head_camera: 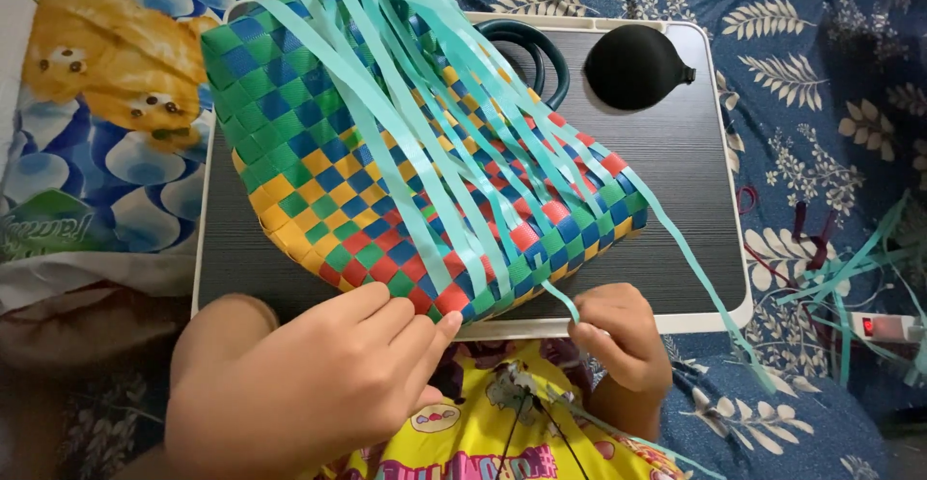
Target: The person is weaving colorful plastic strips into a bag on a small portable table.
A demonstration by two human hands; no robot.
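At the bottom of the frame, the left hand (309, 383) lies palm-down, fingers pressing the woven basket's (386, 181) near edge; the right hand (618, 340) pinches a teal strip (560, 301). The basket rests mid-frame on the dark worktop (676, 181).

A dark desk (676, 181) with a pale rim fills the middle, resting on a blue bedsheet (821, 45) printed with pale leaves that runs from 12 round to 5 o'clock. At 9 o'clock lies a blue cartoon-print cloth (106, 103). At 3 to 4 o'clock sit a white power strip (884, 326) with a red switch and loose teal strips (850, 268), in soft, even light.
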